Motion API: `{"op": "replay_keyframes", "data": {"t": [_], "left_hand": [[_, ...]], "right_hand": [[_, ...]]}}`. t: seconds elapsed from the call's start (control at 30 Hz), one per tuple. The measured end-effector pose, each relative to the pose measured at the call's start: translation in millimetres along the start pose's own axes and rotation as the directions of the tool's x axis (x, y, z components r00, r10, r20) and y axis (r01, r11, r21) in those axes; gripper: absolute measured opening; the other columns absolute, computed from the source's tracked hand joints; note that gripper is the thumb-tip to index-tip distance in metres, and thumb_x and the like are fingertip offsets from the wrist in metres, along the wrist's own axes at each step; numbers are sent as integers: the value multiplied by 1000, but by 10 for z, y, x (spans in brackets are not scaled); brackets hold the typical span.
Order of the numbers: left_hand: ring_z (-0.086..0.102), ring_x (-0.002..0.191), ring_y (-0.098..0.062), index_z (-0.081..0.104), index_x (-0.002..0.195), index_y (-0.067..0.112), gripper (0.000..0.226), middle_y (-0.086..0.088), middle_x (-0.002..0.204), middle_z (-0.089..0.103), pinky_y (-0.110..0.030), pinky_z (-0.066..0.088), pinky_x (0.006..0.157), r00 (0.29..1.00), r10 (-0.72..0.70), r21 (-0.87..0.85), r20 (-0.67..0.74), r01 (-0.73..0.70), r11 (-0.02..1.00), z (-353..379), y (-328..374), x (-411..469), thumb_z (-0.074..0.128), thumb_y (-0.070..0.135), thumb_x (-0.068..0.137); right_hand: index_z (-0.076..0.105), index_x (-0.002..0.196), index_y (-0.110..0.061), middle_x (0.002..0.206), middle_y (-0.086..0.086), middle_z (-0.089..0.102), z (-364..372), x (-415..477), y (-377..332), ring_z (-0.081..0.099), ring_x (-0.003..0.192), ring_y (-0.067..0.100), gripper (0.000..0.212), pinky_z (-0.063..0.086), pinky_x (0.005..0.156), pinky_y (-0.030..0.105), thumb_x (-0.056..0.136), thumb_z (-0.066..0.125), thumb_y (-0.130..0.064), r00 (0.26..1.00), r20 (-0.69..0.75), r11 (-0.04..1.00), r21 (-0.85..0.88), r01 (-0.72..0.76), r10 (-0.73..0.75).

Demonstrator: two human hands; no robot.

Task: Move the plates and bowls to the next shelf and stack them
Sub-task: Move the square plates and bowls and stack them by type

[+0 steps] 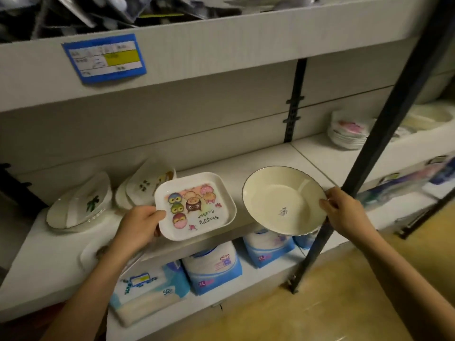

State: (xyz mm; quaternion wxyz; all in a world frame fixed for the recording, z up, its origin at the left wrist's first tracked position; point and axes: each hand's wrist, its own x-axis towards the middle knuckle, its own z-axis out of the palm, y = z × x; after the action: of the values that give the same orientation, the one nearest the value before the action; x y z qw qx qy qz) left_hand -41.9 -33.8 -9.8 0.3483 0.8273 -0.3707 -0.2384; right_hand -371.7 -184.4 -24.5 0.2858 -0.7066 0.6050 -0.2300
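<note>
Hands hold one dish each in front of a white shelf (61, 254). The left hand (139, 223) grips the near left corner of a square plate (195, 205) printed with cartoon chicks, thumb on its rim. The right hand (342, 207) pinches the right edge of a round cream plate (278, 200), tilted toward the viewer, close to a dark upright post (369, 143). More plates (78, 205) lean at far left. A stack of plates (347, 134) sits on the next shelf section, far right.
</note>
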Motion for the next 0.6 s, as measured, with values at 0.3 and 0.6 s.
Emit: {"op": "replay_keyframes", "data": {"t": [0.3, 0.6], "left_hand": [[42, 44, -17, 65, 71, -6, 29, 0, 42, 49, -24, 32, 48, 991, 57, -1, 125, -58, 998, 1095, 873, -353, 51, 11, 90], [41, 43, -18, 57, 57, 6, 33, 0, 42, 47, -25, 32, 49, 973, 96, 12, 210, -101, 995, 2206, 1628, -738, 52, 12, 89]], "right_hand": [[56, 96, -6, 83, 7, 63, -981, -53, 998, 62, 68, 25, 14, 52, 65, 40, 94, 48, -16, 998, -64, 1000, -26, -13, 12], [58, 92, -4, 74, 12, 66, -1937, 81, 2071, 59, 61, 25, 16, 48, 62, 38, 92, 50, -18, 985, -138, 995, -8, -101, 99]]}}
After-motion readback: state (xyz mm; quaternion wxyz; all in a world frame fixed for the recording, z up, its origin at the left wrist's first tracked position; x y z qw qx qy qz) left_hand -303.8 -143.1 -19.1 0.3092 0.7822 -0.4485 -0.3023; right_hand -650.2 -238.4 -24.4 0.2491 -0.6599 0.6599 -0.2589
